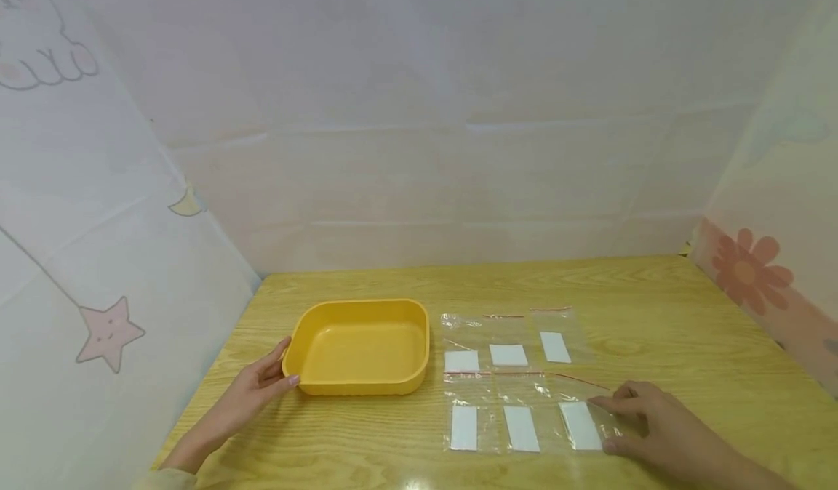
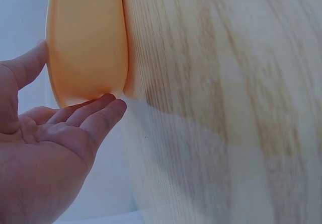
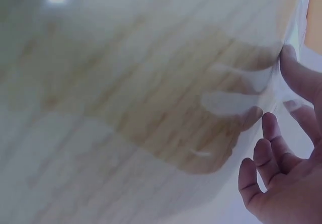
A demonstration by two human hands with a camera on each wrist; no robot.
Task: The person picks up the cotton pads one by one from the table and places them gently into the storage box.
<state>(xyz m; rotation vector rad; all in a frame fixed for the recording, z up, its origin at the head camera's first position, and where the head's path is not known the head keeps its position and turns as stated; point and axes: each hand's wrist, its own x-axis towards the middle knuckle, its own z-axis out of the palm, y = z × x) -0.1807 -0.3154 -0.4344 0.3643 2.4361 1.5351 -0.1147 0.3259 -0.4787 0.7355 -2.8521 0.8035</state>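
Yellow plastic tray [image 1: 358, 384], nothing in it, on wooden tabletop [image 1: 687, 315]; left hand [image 1: 258, 388] against its left rim, fingers straight. Six clear zip bags in two rows beside tray, none moved in. Right hand [image 1: 655, 421] on near-right bag [image 1: 583, 423], fingertips pressing its edge, grip loose, nothing lifted.

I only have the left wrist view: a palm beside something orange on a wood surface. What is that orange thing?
Observer: A shallow yellow tray, empty; the left hand touches its near left corner with straight fingers.
Operator: Anything else on the table?
Observer: Six clear zip bags in two rows right of the tray, each with a white label.
Operator: And the other hand?
Observer: The right hand rests on the near-right bag, fingers on its edge.
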